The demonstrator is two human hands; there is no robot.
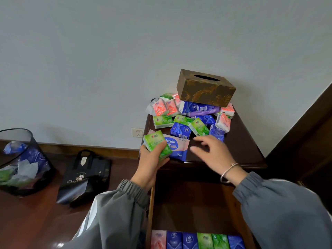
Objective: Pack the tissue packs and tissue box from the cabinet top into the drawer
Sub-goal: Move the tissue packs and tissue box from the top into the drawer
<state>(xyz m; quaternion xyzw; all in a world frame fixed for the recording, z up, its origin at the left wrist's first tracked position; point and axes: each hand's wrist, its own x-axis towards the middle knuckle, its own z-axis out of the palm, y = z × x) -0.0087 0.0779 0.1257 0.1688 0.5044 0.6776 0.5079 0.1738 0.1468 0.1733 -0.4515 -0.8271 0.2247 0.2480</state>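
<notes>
The left grip (152,159) holds a green tissue pack (156,144) at the front corner of the cabinet top (242,144). The right grip (213,155) hovers open-fingered over the loose pile of packs (181,130), holding nothing. The tissue box (206,88) perches on the back of that heap, so I'd guess that pulling packs from under it could tip it over. A flat blue-and-pink pack (177,146) hangs over the front edge and might slide off. The open drawer (188,203) below shows one row of packs (197,240), cut off by the frame and sleeves. The right fingertips are blurred.
</notes>
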